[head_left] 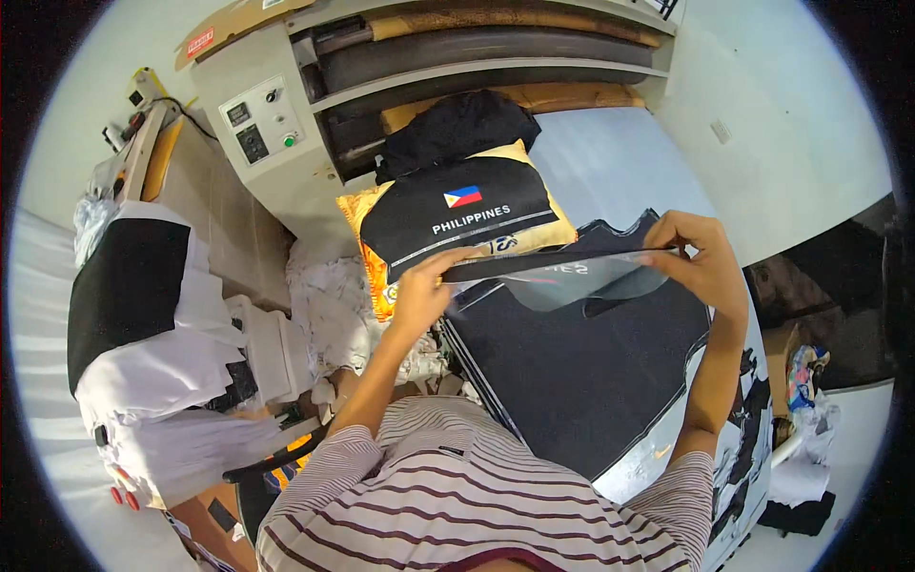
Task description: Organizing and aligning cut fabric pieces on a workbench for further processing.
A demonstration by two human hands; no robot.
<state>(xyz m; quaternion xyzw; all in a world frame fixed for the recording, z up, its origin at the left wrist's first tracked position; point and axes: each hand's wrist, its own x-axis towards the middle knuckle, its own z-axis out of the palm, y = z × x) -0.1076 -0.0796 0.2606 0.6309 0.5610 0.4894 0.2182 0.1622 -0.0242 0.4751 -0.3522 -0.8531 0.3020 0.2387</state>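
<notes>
My left hand [424, 294] pinches the left end of a thin, semi-transparent sheet [562, 288] with a black band along its upper edge. At the other end, the fingers of my right hand [699, 259] are closed on the same sheet, stretching it out between both hands. Faint mirrored lettering shows on the hanging part. Below it lies a stack of black printed panels [581, 381] with pale, shiny borders. Just beyond my left hand sits a plump pillow [434, 205], black in the middle with yellow-orange patterned edges, a small flag and white lettering.
Behind the pillow is a bunched black cloth [467, 129] beside a large machine with rollers [496, 52] and a control panel [262, 124]. White and black cloths [157, 362] hang at the left. Crumpled white sheets [329, 296] lie low beside the table; black scraps [750, 419] lie along its right edge.
</notes>
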